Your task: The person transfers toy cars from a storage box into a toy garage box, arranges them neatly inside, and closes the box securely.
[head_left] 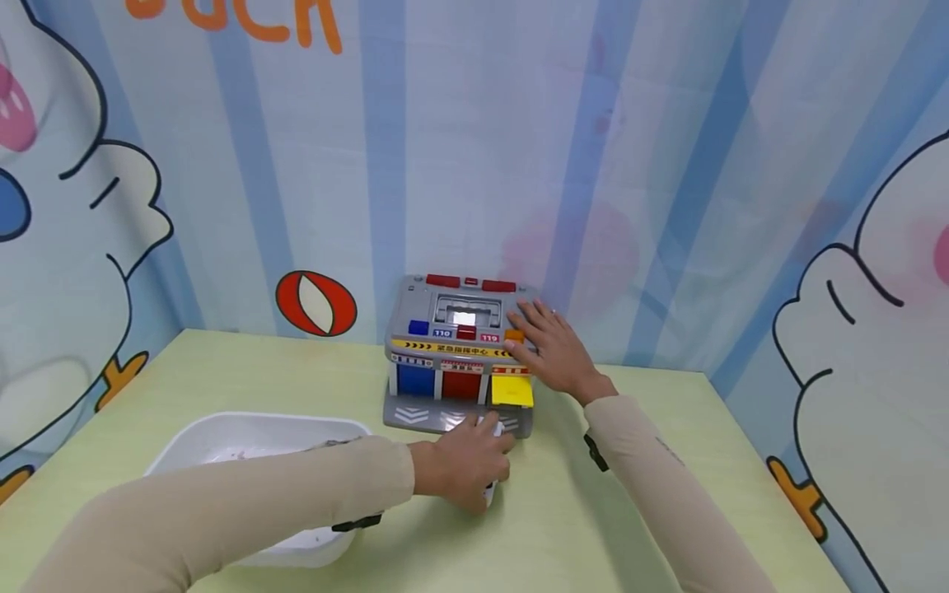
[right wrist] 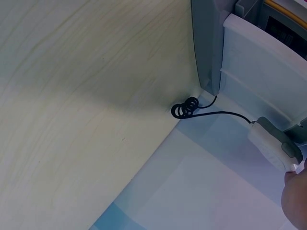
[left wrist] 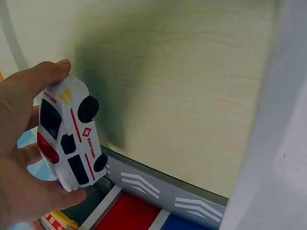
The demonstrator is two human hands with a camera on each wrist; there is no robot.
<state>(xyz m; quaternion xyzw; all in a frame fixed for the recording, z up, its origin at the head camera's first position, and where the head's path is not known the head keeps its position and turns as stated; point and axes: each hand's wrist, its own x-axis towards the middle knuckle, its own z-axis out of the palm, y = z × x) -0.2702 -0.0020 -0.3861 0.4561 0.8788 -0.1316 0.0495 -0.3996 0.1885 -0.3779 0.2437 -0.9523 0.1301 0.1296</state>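
A grey toy emergency station (head_left: 408,309) stands against the back curtain, with a blue door (head_left: 415,380), a red door (head_left: 461,385) and a raised yellow door (head_left: 511,391). Just in front of its ramp, my left hand (head_left: 474,461) grips a white toy ambulance (left wrist: 72,134) between thumb and fingers. The ambulance is off the table, tilted with its wheels to one side. My right hand (head_left: 554,346) rests on the station's top right corner, fingers extended by the orange button (head_left: 514,335). In the right wrist view, a fingertip shows beside a small handset (right wrist: 276,143) on a coiled cord.
A white plastic tub (head_left: 222,424) sits left of the station, partly behind my left forearm. The pale wooden table (head_left: 630,494) ends at the striped cartoon curtain (head_left: 474,165) behind and at both sides.
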